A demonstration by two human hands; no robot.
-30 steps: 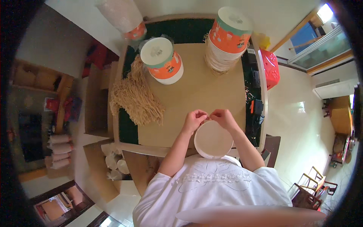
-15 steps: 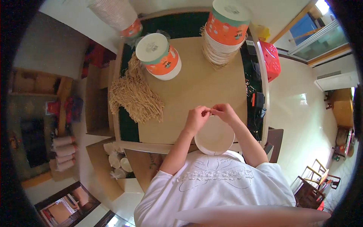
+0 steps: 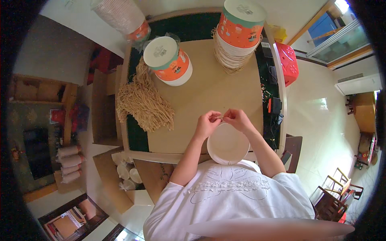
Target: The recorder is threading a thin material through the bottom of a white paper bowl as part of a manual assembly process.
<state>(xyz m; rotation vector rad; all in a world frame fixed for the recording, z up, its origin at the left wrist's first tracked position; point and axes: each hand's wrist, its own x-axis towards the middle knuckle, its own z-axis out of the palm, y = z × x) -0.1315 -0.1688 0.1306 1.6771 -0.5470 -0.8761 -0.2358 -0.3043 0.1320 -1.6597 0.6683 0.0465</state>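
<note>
White tub sits between shirt and grip: left hand and right hand pinch closed, contents unclear.

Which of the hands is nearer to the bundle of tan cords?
Left: the left hand is to the right of the bundle of tan cords, not touching it; the right hand is farther right.

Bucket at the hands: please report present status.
Left hand, right hand: pinching close together at far rim of bucket; held piece too small to identify. Bucket between hands and shirt. Cords, stacks apart from hands.
</note>
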